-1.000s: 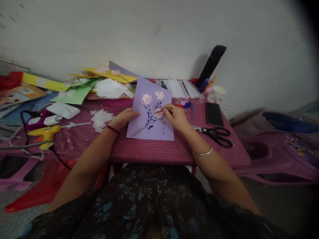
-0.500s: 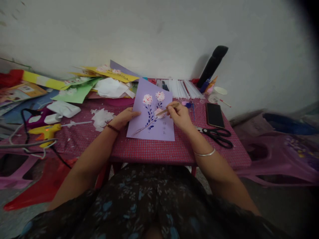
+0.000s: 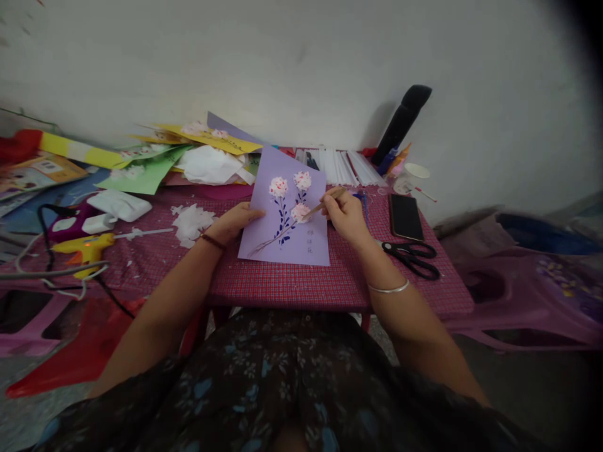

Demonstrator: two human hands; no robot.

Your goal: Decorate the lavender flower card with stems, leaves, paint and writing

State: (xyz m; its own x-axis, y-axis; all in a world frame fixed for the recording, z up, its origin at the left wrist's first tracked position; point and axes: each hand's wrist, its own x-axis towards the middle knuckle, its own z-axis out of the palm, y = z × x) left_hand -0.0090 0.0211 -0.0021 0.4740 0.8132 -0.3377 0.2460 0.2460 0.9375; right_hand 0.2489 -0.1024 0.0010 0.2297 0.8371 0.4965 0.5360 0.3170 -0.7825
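My left hand (image 3: 239,221) grips the left edge of a purple card (image 3: 264,226), its thumb on the front. Three pink-and-white flowers with dark blue leaves and brown stems decorate the card, and small writing runs down its lower right. A thin wooden stick (image 3: 318,209) is pinched in my right hand (image 3: 343,210), over the card's right edge. The stick's tip is at the lowest flower (image 3: 299,213). White paper scraps (image 3: 191,224) lie to the left of my left hand.
Black-handled scissors (image 3: 412,256) and a phone (image 3: 406,218) lie at the right. A yellow glue gun (image 3: 89,251) with cables rests at the left. Decorated cards (image 3: 207,138), crumpled white paper (image 3: 211,164) and white strips (image 3: 336,167) are along the back, near a black upright object (image 3: 402,124).
My right hand has moved slightly right, drawing the stick back toward the flower's right side. The purple card and my left hand have barely moved.
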